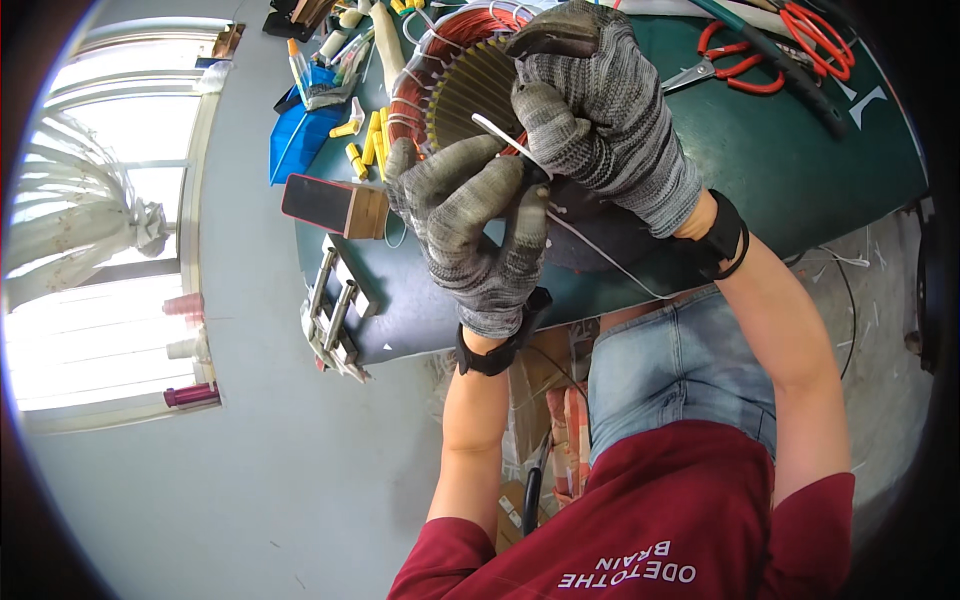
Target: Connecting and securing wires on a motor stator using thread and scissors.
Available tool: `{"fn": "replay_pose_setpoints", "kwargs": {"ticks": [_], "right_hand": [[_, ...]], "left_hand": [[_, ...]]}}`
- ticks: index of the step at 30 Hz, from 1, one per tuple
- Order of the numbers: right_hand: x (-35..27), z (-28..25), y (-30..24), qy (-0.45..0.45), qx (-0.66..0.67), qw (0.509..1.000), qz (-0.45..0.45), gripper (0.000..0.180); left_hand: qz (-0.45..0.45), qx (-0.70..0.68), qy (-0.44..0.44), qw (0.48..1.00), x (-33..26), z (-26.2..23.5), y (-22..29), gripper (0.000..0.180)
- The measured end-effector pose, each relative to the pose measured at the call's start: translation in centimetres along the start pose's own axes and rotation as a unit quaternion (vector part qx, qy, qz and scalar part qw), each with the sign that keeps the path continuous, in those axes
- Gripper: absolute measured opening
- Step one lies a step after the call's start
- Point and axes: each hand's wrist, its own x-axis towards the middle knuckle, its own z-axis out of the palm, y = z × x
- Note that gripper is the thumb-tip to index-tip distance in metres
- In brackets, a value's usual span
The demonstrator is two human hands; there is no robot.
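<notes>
At the green bench, two gloved hands worked a white tie against a motor stator.

From the left, a red-faced block (335, 206) lay by the bench edge; the left hand (470, 235) was curled shut, pinching the white cord (610, 262) that trailed down to the right. The stator (455, 85) sat just beyond both hands. The right hand (595, 125), nearer it, gripped the stiff white strip (505, 137), its length slanting up-left toward the windings. Red scissors (745, 65) lay far right.
</notes>
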Motion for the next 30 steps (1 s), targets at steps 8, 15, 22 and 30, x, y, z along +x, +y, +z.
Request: {"fn": "replay_pose_setpoints", "kwargs": {"ticks": [8,15,22,30], "right_hand": [[0.3,0.8,0.0,0.085,0.039,0.996,-0.003,0.015],[-3.4,-4.1,-3.0,0.076,-0.019,0.995,0.064,0.023],[-11.5,-6.8,-10.4,-0.220,-0.038,0.974,0.030,0.034],[-9.8,-13.0,-5.9,-0.292,-0.146,0.932,0.159,0.022]], "left_hand": [[0.020,0.023,-0.025,0.999,0.4,-0.7,-0.4,0.027],[0.012,-0.010,0.000,1.000,0.3,-0.4,-0.6,0.026],[-0.004,-0.024,-0.010,1.000,0.5,-0.5,-0.3,0.026],[0.030,0.050,-0.021,0.998,0.6,-0.5,-0.5,0.024]]}}
